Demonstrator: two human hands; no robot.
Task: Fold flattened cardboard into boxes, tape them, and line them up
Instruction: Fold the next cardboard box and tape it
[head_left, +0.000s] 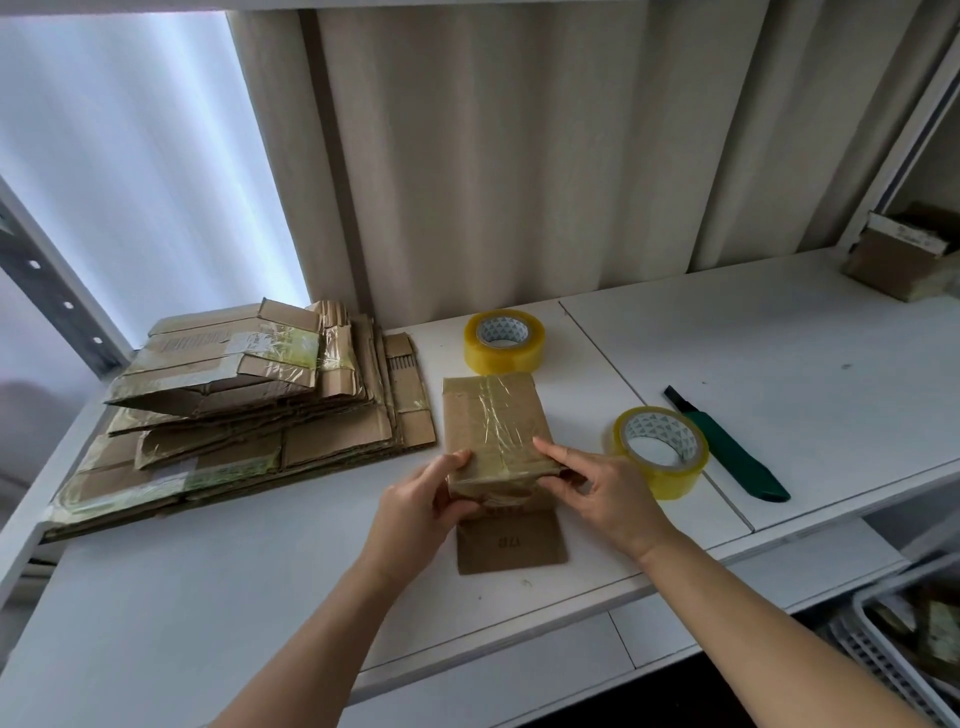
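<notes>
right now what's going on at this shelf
A person is working on a small cardboard box on the white shelf. The left hand and right hand each have a grip on its near end, where a flap hangs open; its top is already taped. A stack of flattened cardboard waits at left, with two tape rolls and a green cutter beside the box.

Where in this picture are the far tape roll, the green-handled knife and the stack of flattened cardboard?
far tape roll (504, 340): head view, on its yellow outer side.
green-handled knife (737, 457): head view, middle of the green handle.
stack of flattened cardboard (234, 415): head view, on the upper sheets.
</notes>
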